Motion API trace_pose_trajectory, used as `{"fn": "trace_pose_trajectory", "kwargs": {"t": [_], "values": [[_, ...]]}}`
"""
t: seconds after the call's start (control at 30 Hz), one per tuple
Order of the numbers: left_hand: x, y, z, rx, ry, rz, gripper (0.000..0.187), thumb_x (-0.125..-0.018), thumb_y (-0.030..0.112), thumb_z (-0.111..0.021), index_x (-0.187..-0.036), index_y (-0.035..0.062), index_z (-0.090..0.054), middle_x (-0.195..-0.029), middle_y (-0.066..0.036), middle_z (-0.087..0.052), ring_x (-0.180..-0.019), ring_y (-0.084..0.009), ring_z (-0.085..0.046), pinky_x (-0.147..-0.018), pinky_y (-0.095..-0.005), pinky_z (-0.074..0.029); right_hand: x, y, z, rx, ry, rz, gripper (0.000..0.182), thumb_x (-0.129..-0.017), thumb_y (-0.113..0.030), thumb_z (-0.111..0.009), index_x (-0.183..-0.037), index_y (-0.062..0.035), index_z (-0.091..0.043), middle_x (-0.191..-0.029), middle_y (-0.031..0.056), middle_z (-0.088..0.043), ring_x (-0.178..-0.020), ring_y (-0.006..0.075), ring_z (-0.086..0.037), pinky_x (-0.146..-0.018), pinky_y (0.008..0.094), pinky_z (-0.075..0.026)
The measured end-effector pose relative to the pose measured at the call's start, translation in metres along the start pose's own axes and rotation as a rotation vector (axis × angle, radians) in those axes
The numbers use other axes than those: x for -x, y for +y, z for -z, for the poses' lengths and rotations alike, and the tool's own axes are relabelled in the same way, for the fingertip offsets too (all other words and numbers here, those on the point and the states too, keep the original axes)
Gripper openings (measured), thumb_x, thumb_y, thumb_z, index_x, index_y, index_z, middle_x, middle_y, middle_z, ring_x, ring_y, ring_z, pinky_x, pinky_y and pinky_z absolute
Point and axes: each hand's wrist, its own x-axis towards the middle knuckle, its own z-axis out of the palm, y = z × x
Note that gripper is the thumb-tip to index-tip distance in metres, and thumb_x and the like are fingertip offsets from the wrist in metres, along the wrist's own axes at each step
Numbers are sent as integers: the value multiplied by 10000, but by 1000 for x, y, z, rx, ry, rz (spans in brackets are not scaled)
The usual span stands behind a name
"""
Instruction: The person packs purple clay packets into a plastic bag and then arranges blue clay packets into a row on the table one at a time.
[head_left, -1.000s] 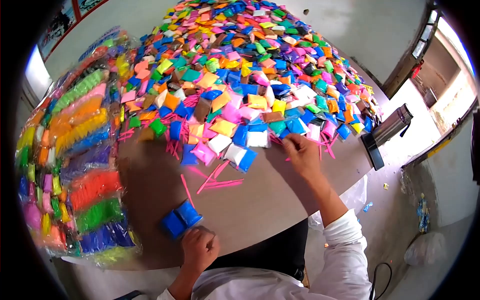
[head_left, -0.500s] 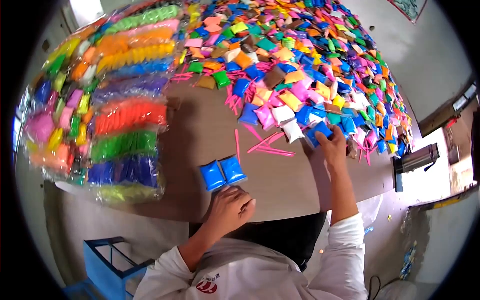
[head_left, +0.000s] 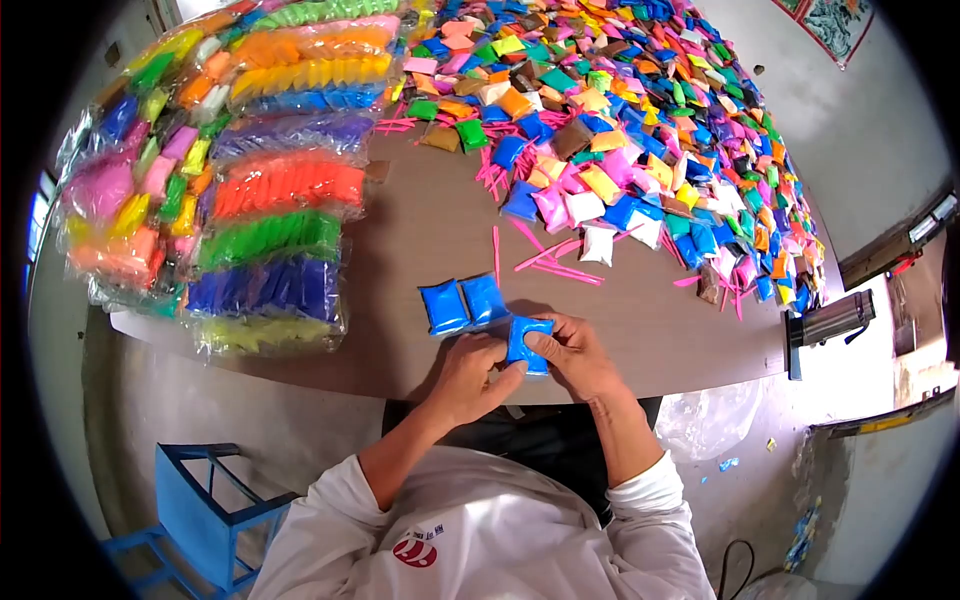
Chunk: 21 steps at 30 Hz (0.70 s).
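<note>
A blue packet (head_left: 527,345) is held near the table's front edge. My right hand (head_left: 577,358) pinches it from the right, thumb on its face. On its left side, my left hand (head_left: 472,378) has its fingers curled, with the thumb and fingertips at the packet's lower left corner; whether they grip it is hard to tell. Just beyond my left hand, a blue packet (head_left: 444,306) and another blue packet (head_left: 482,299) lie side by side on the brown table (head_left: 390,350).
A large heap of colourful packets (head_left: 600,120) covers the back right. Pink sticks (head_left: 560,268) lie before it. Clear bags of sorted packets (head_left: 290,190) fill the left side. A metal flask (head_left: 838,318) is at the right edge, a blue stool (head_left: 200,510) at lower left.
My right hand has come from the heap's front edge to my left hand, bringing a blue packet. My left hand has turned toward it, and the view has shifted slightly.
</note>
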Motion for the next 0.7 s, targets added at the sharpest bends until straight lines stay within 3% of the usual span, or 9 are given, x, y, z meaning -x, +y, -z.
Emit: {"fn": "trace_pose_trajectory", "kwargs": {"t": [0.1, 0.17, 0.33, 0.4, 0.53, 0.6, 0.7], "values": [[7, -8, -6, -152, 53, -98, 204, -882, 198, -663, -822, 7, -620, -728, -153, -598, -662, -353, -576, -661, -440, -437, 4, -3, -12, 9, 11, 60, 253, -1001, -246, -666, -1105, -17, -690, -907, -19, -652, -768, 51, -549, -648, 223, -431], [9, -10, -6, -106, 71, -101, 206, -896, 200, -651, -841, 5, -616, -740, -158, -595, -670, -349, -575, -653, -438, -434, 0, 11, -12, -25, 51, 166, 224, -995, -242, -674, -1072, -34, -701, -831, -35, -630, -711, 39, -527, -607, 219, -414], [8, 3, 3, 43, 42, -5, 221, -942, 207, -611, -884, -6, -603, -748, -164, -567, -679, -348, -555, -633, -431, -424, 4, 21, -9, 15, 120, 26, 170, -981, -233, -688, -992, -64, -712, -693, -60, -556, -545, 22, -434, -480, 215, -316], [7, 0, 3, 51, -9, -38, 234, -964, 211, -588, -927, -18, -622, -765, -150, -548, -689, -299, -517, -638, -397, -416, 8, 20, -11, 63, 136, -23, 163, -976, -237, -694, -968, -75, -713, -660, -66, -533, -497, 19, -396, -446, 218, -275], [5, -4, 1, -13, 11, -147, 238, -967, 209, -592, -885, -14, -592, -744, -163, -552, -648, -335, -539, -601, -420, -417, 7, 29, -12, 30, 165, 26, 158, -983, -232, -678, -959, -79, -711, -666, -57, -540, -481, 22, -387, -433, 220, -258], [8, 3, 1, 48, 44, 10, 269, -966, 220, -599, -833, -14, -584, -720, -162, -541, -648, -339, -527, -608, -423, -411, 9, 33, -12, 7, 175, 61, 149, -985, -222, -673, -959, -79, -709, -669, -56, -549, -488, 21, -394, -437, 222, -264], [10, -2, -1, -6, 24, 82, 287, -950, 213, -611, -765, -3, -575, -695, -164, -548, -661, -350, -539, -632, -439, -418, 9, 21, -2, -138, 143, 51, 128, -986, -185, -663, -946, -70, -701, -684, -48, -575, -541, 24, -445, -472, 227, -310]]}}
